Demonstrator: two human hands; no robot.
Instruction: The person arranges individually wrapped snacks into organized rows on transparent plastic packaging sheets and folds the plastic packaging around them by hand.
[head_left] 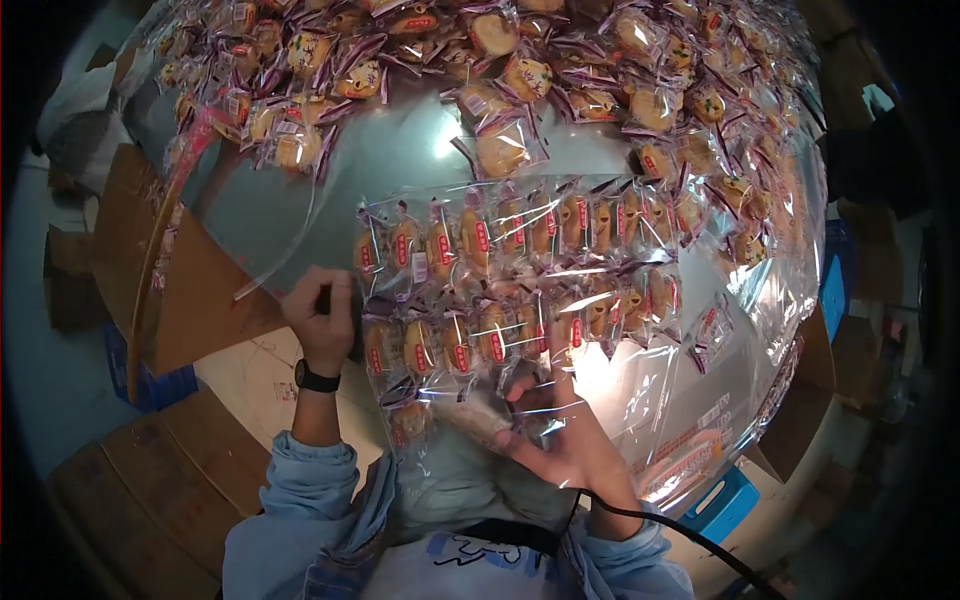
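Note:
A large clear plastic bag lies in front of me, with two rows of small wrapped pastries inside and a single one at its lower left. My left hand, with a black band on the wrist, is closed on the left edge of the bag. Under the clear film at the bag's lower side is my right hand, its thumb and fingers curved around a wrapped pastry that is partly blurred by glare.
Many loose wrapped pastries are heaped across the far side of the shiny table. Cardboard stands at the left, boxes below it. A blue bin sits lower right, and a black cable runs from my right wrist.

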